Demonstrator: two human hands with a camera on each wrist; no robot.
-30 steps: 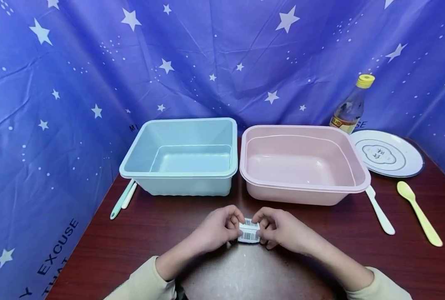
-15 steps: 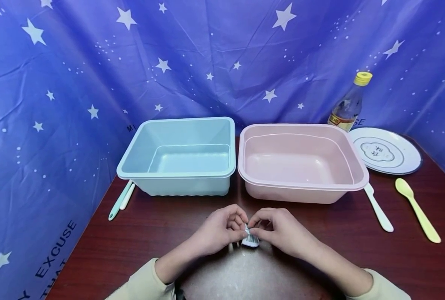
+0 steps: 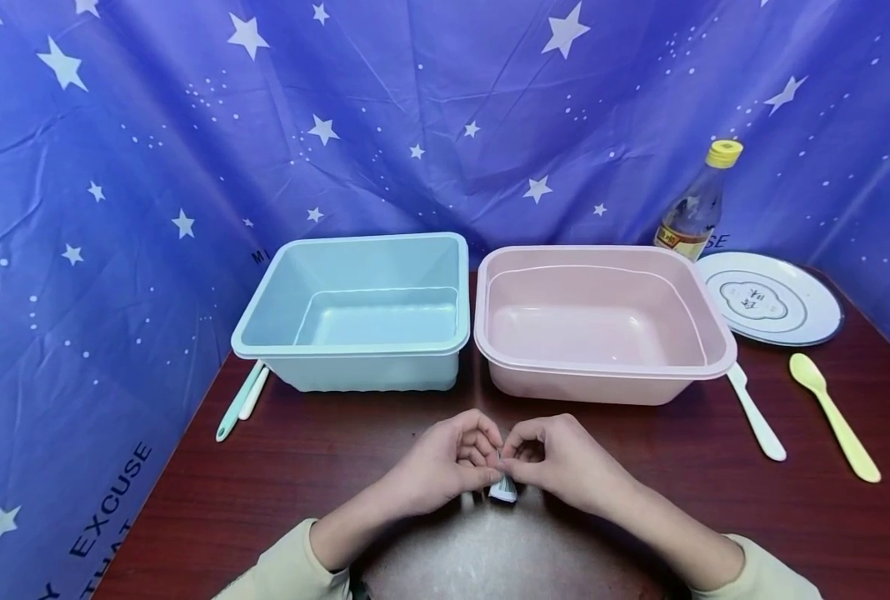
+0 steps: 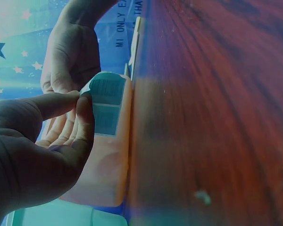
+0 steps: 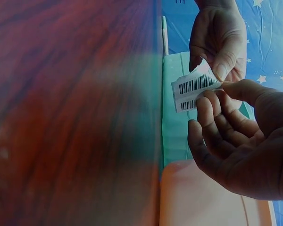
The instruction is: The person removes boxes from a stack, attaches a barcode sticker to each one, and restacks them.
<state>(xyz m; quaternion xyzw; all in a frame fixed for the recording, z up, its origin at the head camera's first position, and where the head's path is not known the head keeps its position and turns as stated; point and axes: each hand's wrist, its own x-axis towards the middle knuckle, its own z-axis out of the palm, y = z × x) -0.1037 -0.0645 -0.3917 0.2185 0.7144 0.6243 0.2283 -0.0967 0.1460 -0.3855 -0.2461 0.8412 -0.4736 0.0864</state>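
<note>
A small white barcode label (image 3: 502, 490), printed with two barcodes, is held between both hands above the table's near middle. My left hand (image 3: 441, 467) pinches its upper edge between thumb and forefinger, the other fingers loosely bent. From the other side my right hand (image 3: 568, 458) pinches the same edge, the fingertips of both hands meeting there. In the right wrist view the label (image 5: 191, 92) is bent, with one uneven edge. Thumbs and fingertips hide its gripped corner. The left wrist view shows the printed face of the label (image 4: 107, 106) hanging from the fingers.
Beyond the hands stand a light blue basin (image 3: 370, 350) and a pink basin (image 3: 602, 371). To the right lie a white plate (image 3: 805, 304), a white knife (image 3: 762, 425) and a yellow spoon (image 3: 842, 429). Behind is a yellow-capped bottle (image 3: 696, 208). Two handles (image 3: 241, 404) show at left.
The hands have come together. The label, earlier spread flat between them with both barcodes facing up, is now gathered at its upper edge and hangs narrower below the fingertips.
</note>
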